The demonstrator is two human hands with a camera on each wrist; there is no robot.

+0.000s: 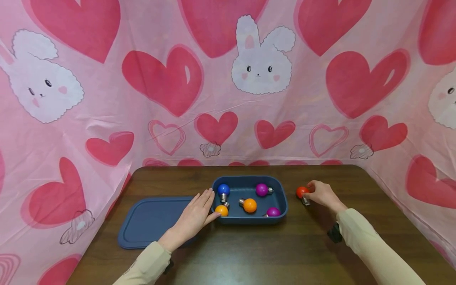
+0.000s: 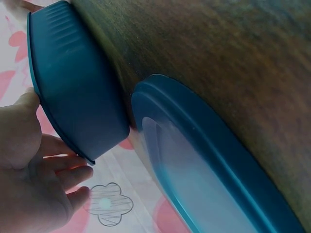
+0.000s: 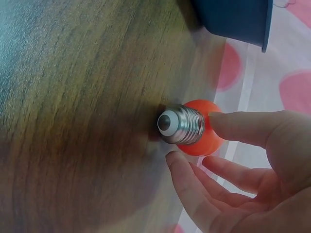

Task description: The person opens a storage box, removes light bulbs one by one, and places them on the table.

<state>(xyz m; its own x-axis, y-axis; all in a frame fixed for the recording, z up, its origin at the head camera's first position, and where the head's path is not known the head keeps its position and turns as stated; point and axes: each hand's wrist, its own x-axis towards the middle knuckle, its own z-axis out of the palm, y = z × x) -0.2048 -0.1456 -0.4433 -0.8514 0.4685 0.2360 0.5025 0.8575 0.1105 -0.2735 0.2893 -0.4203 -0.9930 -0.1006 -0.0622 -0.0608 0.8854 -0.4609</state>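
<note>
On the table sits a dark blue rectangular box (image 1: 249, 220), holding several coloured light bulbs: a blue bulb (image 1: 223, 190), an orange bulb (image 1: 250, 205) and a purple bulb (image 1: 261, 189) among them. My left hand (image 1: 194, 213) lies against the box's left end with extended fingers, its thumb at the near rim; the left wrist view also shows the hand (image 2: 39, 165) touching that rim. Right of the box, a red light bulb (image 1: 302, 192) is at the table surface, metal base toward me. My right hand (image 1: 322, 194) has thumb and fingers around its globe (image 3: 201, 141).
A flat blue lid (image 1: 153, 221) lies on the wooden table (image 1: 249, 253) left of the box, partly beneath my left forearm in the head view. Behind and beside the table hangs a pink cloth (image 1: 221, 99) printed with hearts and rabbits.
</note>
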